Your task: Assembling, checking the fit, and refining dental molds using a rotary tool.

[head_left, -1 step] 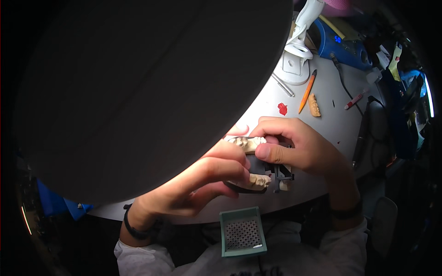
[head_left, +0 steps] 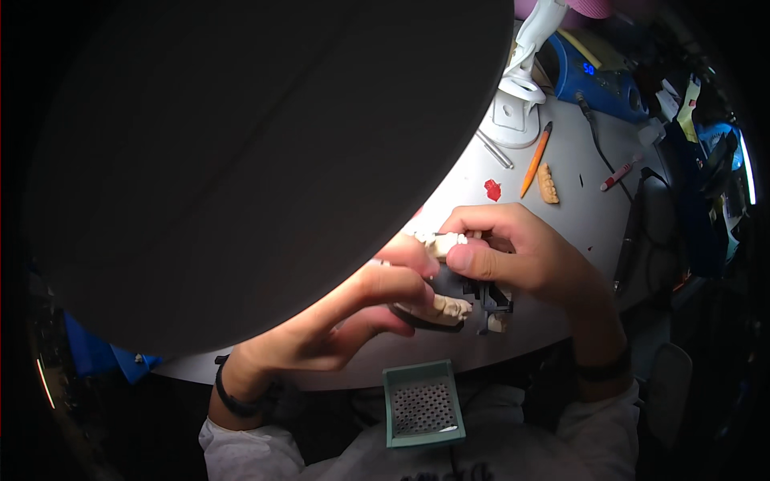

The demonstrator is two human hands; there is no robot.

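White tabletop (head_left: 573,224) below — left grip (head_left: 349,305), right grip (head_left: 525,248) both holding dental model (head_left: 447,309).

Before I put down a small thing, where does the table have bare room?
Between the right hand and the pink stick, small marks aside; also the table strip between lower tooth model and green tray. Crowded: by the white stand, with red scrap, orange tool and tooth piece.
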